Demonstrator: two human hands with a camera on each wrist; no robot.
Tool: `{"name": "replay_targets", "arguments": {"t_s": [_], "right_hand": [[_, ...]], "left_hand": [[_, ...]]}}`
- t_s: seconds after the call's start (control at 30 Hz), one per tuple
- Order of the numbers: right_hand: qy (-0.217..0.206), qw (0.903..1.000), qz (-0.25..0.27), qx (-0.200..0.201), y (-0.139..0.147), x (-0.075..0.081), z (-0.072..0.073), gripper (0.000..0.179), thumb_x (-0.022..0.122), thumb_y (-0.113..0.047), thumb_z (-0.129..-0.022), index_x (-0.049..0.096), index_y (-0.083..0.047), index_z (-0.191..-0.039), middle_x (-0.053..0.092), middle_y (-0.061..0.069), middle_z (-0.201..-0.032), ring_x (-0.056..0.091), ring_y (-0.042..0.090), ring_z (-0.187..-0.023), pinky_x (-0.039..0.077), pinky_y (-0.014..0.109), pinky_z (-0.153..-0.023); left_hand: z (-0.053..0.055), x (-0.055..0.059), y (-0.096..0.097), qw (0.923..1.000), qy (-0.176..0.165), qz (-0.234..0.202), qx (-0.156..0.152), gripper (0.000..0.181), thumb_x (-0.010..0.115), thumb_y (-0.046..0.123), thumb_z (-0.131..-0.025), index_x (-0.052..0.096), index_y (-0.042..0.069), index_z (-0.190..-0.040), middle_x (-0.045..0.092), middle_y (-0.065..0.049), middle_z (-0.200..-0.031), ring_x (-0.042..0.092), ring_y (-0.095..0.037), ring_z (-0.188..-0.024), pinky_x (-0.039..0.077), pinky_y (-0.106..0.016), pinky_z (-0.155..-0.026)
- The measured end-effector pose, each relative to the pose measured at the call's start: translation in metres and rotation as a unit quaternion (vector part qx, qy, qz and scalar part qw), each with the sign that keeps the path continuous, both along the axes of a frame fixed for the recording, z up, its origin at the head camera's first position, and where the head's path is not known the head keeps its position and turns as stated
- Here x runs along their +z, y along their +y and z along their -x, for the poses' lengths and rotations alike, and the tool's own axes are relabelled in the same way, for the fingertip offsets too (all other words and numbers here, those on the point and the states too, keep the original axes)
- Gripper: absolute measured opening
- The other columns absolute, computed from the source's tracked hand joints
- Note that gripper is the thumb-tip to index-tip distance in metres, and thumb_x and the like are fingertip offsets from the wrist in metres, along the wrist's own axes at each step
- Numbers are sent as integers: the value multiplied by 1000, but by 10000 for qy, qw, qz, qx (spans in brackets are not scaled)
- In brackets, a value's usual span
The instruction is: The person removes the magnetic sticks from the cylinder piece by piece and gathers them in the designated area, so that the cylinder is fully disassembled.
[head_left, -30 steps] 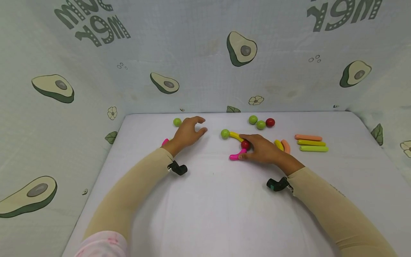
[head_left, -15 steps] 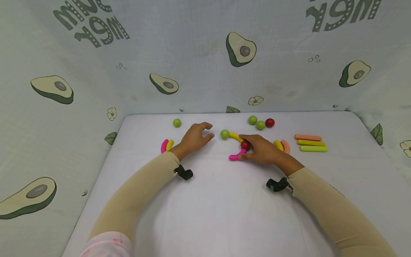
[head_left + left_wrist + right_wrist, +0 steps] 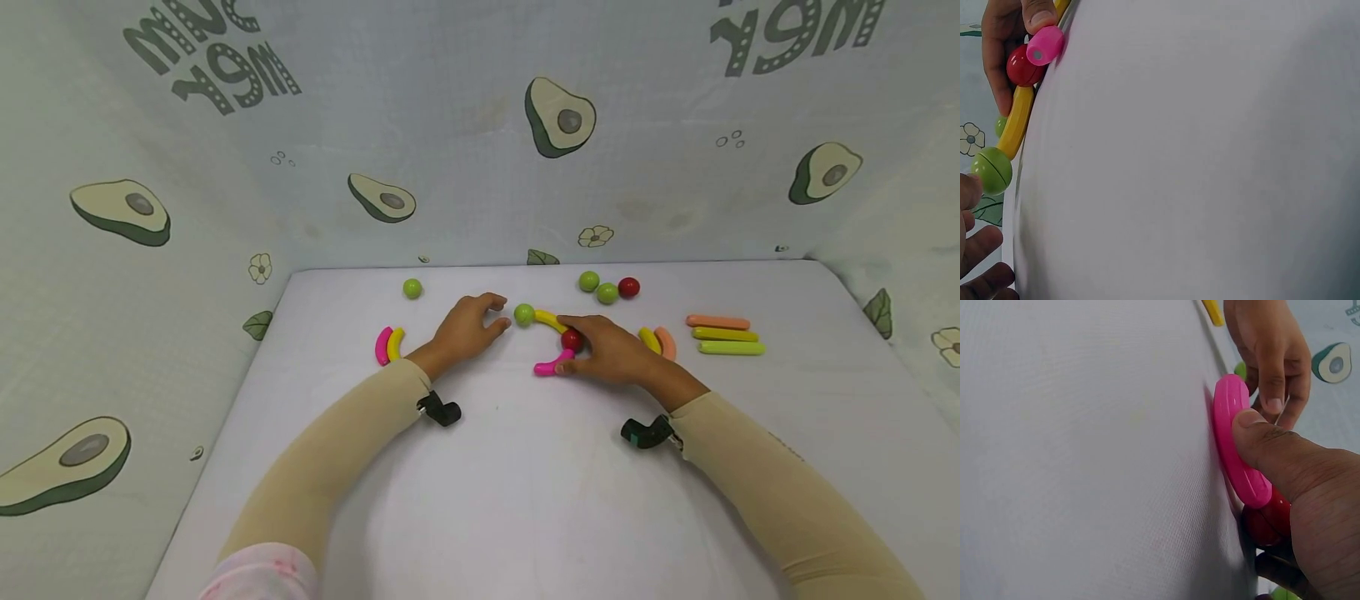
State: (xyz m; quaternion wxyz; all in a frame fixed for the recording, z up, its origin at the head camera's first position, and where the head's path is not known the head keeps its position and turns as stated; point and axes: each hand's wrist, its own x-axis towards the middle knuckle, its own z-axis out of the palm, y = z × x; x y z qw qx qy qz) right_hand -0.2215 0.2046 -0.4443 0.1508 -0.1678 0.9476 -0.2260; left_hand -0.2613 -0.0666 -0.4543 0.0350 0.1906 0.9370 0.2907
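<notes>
My right hand (image 3: 613, 352) grips a small joined chain in the middle of the table. Its thumb presses on a curved pink stick (image 3: 1235, 437), and the fingers reach behind a red ball (image 3: 1023, 66). From that ball a curved yellow stick (image 3: 1018, 119) leads to a green ball (image 3: 524, 315) at the left end. A grey dot shows on the pink stick's free end in the left wrist view. My left hand (image 3: 468, 327) is just left of the green ball, thumb and fingers apart. One fingertip overlaps that ball in the left wrist view; contact cannot be told.
Left lie a pink and a yellow curved stick (image 3: 396, 343), with a lone green ball (image 3: 412, 288) behind. Two green balls and a red ball (image 3: 628, 287) sit at the back. Curved yellow and orange sticks (image 3: 665, 342) lie beside my right wrist; straight sticks (image 3: 725, 334) are further right.
My left hand has moved right, from beside the lone green ball to the chain's green ball, uncovering the left pair of curved sticks. My right hand and the chain have stayed put.
</notes>
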Motion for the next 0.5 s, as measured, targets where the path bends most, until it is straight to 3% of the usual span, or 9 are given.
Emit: {"name": "replay_targets", "arguments": {"t_s": [0.5], "right_hand": [[56, 10000, 30, 14, 0, 0, -1, 92, 82, -49, -85, 40, -12, -158, 45, 21, -153, 37, 42, -142, 36, 63, -110]], "left_hand": [[4, 0, 15, 9995, 137, 213, -210, 47, 62, 32, -104, 55, 14, -148, 67, -1, -134, 55, -24, -128, 41, -39, -111]]}}
